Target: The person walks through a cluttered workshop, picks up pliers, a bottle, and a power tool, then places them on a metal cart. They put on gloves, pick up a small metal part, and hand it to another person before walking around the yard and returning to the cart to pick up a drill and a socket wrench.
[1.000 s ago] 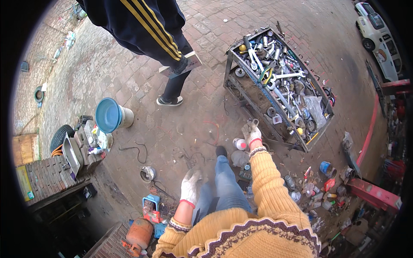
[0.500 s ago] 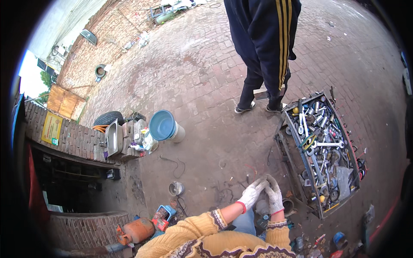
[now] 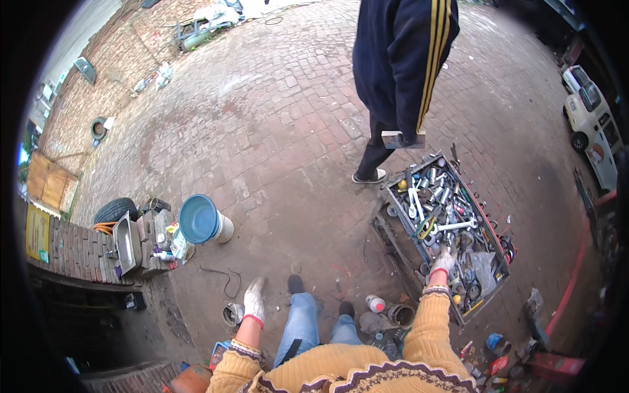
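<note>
My right hand [image 3: 445,259], in a white knit glove with a red cuff, reaches down into a metal tool tray [image 3: 393,196] piled with wrenches and sockets. Its fingertips merge with the tools, so whether they grip one is unclear. Just beyond it lies a combination wrench [image 3: 455,226], near pliers with yellow-green handles [image 3: 429,223]. A clear plastic bag [image 3: 483,272] rests to its right. My left hand [image 3: 254,299], gloved too, hangs out to the left over the ground, fingers stretched and holding nothing. Below it sits a small metal can [image 3: 232,314].
A person in dark striped clothes [image 3: 403,72] stands beyond the tray, holding a flat box [image 3: 403,139]. A blue basin [image 3: 198,219] on a white bucket stands left, near a metal sink [image 3: 126,242]. A white-capped bottle [image 3: 375,302] and cans are by my feet. A van [image 3: 593,124] is far right.
My hands were together in front of me and have parted. The right went into the tool tray, the left out to the left. The view turned right, and the other person shifted their stance.
</note>
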`<control>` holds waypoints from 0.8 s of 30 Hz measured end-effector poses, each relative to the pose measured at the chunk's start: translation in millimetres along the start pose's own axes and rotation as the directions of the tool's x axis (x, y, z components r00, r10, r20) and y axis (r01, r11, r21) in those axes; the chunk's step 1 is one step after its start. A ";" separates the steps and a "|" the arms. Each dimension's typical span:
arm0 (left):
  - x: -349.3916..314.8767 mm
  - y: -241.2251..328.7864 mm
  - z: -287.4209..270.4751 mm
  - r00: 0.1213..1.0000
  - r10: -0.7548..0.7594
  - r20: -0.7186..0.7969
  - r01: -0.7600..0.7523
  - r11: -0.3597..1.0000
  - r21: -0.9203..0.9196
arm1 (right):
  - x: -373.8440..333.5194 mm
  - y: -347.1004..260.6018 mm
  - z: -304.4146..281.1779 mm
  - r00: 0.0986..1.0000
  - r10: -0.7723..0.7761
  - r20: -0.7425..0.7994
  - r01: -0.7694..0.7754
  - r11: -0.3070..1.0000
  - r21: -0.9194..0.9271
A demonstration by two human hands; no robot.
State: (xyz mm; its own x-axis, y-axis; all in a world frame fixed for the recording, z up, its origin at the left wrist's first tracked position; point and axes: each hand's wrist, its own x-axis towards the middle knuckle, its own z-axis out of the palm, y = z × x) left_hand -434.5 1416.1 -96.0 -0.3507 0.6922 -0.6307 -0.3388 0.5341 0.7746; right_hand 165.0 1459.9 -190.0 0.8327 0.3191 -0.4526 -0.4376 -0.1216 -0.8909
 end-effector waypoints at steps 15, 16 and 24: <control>200.4 -18.0 -294.9 0.789 -0.225 -0.572 0.434 0.863 0.260 | 26.4 49.4 65.6 0.850 -0.389 -0.354 -0.111 0.525 -0.844; 214.6 -3.2 -293.0 0.809 -0.242 -0.536 0.501 0.761 0.412 | 13.1 56.9 81.3 0.858 -0.367 -0.359 -0.141 0.502 -0.853; 368.6 199.1 -190.7 0.859 -0.140 -0.493 0.272 0.940 0.206 | -57.8 124.7 335.0 0.971 0.206 -0.118 -0.205 0.478 -0.854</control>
State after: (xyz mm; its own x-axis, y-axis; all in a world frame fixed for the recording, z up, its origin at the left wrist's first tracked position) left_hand -797.7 1685.1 -183.2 -0.6837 0.2806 -0.6736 -0.2336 0.7904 0.5663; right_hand -51.4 1741.2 -262.0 0.7587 0.1741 -0.6278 -0.0904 -0.9261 -0.3662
